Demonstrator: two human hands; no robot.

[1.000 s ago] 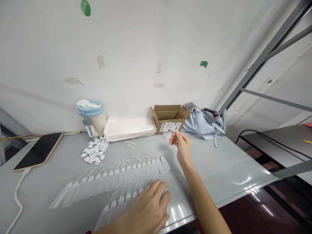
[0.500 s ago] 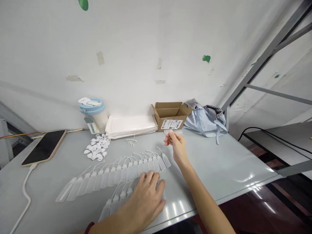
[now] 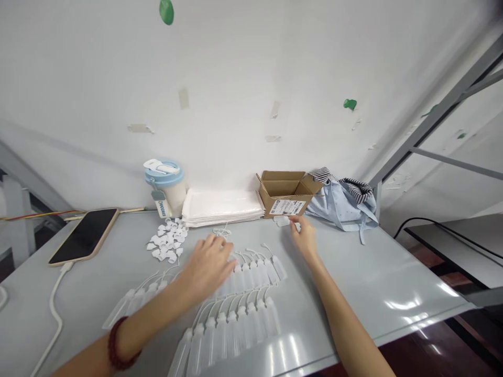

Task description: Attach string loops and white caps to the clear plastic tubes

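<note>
Two rows of translucent plastic tubes [image 3: 222, 335] with thin white cords lie on the grey table [image 3: 353, 272]. My left hand [image 3: 209, 262] hovers over the back row, fingers bent and slightly apart, with nothing seen in it. Beside the cardboard box [image 3: 288, 207], my right hand [image 3: 303, 234] has its thumb and forefinger together at a small clear piece [image 3: 281, 221] on the table; whether it grips the piece is hard to tell. White caps [image 3: 168, 240] lie in a pile at the left, and a small bundle of white cord [image 3: 222, 231] lies behind my left hand.
A stack of white sheets or envelopes [image 3: 223, 205] lies by the wall, with a blue-lidded cup [image 3: 167, 188] to its left. A phone [image 3: 84, 236] with a white cable is at the far left. A light blue cloth bag [image 3: 340, 204] sits right of the box.
My left hand has moved from the front row to over the back row, toward the caps. My right hand has lowered to the table by the box. The view has shifted left.
</note>
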